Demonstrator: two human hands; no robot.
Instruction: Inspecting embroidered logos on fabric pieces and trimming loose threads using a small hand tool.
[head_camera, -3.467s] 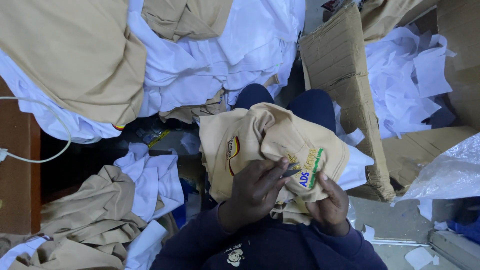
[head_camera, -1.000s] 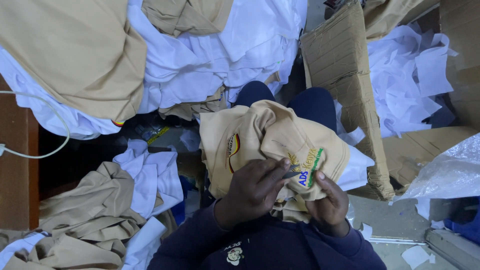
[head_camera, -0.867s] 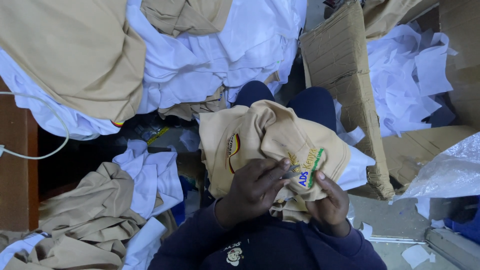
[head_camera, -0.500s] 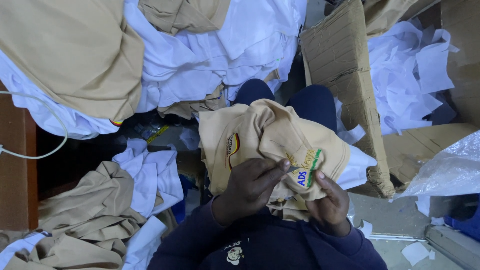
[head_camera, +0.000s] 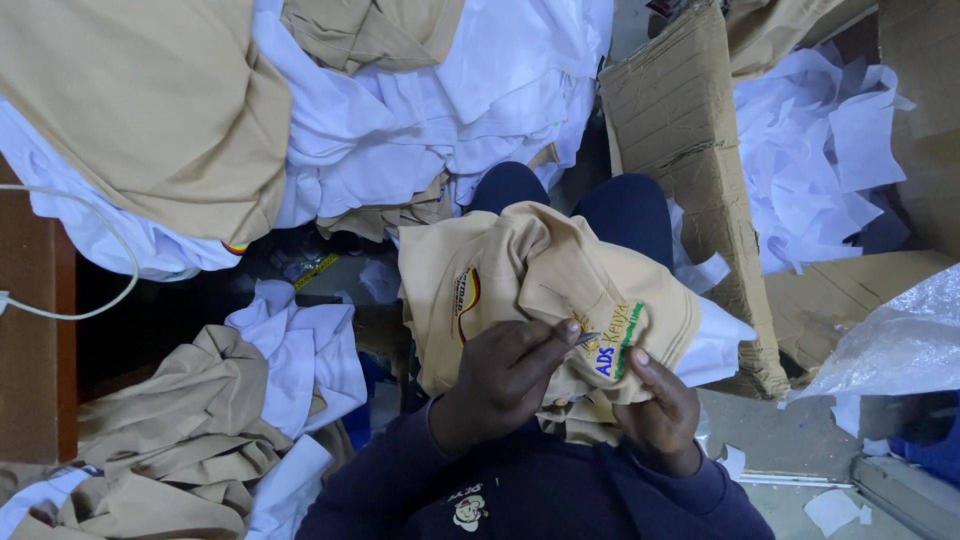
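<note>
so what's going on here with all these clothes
A person in a dark sweater sits among heaps of tan and white garments. The left hand pinches a small metal tool with its tip at the coloured embroidery on a tan garment bunched in the lap. The right hand grips that garment from below, thumb just beneath the embroidery. A cardboard box with white scraps stands to the right.

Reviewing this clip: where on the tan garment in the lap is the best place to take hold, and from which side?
Probably at the bunched fold just right of the embroidered patch, coming from the wearer's near side. The tan garment is draped loosely over the lap, so only gathered cloth gives purchase. The right hand already pinches there, while the left hand works a small metal tool at the stitching.
</note>
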